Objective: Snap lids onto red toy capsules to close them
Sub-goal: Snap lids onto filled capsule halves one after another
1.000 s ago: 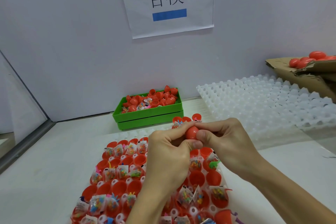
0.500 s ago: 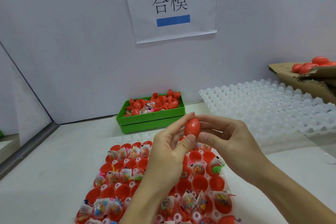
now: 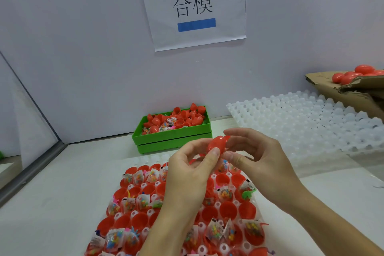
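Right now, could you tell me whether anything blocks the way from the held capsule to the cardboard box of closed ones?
Nothing visible does. The capsule sits between both hands; only the low white tray lies beneath the route to the cardboard box.

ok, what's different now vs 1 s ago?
The closed red capsule rose from just above the tray and is now pinched loosely at the fingertips; the left hand and right hand have opened from a tight squeeze. Both hands still touch it. Tray halves, green bin and cardboard box unchanged.
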Motion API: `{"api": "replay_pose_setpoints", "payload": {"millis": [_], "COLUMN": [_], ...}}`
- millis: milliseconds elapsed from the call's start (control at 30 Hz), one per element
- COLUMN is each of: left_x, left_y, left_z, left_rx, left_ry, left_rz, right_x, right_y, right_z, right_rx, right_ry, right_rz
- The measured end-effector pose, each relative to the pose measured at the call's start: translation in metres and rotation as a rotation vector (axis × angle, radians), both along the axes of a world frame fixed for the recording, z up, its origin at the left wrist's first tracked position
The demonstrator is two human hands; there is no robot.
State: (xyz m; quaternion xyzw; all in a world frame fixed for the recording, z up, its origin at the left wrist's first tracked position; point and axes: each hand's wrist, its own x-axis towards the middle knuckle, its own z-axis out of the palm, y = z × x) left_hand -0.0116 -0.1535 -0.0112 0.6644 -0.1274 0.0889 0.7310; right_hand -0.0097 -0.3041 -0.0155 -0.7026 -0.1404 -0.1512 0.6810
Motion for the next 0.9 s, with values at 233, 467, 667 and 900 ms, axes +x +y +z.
{"api": "replay_pose_setpoints", "payload": {"millis": [233, 467, 667, 900], "left_x": [-0.001, -0.004, -0.003, -0.001], "left_y": [-0.003, -0.004, -0.001, -0.002], "left_z": [-0.004, -0.005, -0.001, 0.001], "left_rx": [0.557, 0.581, 0.513, 0.179], "left_ry": [-0.463, -0.504, -0.409, -0.141], "left_rz": [0.430, 0.321, 0.240, 0.223], "right_x": [-0.001, 0.000, 0.000, -0.002], "right_y": [0.010, 0.013, 0.010, 0.011], "right_z": [-0.003, -0.007, -0.005, -0.004], "right_rx": [0.131, 0.240, 0.224, 0.186], "right_ry": [0.166, 0.205, 0.193, 0.110], "right_rz": [0.111, 0.071, 0.065, 0.090]}}
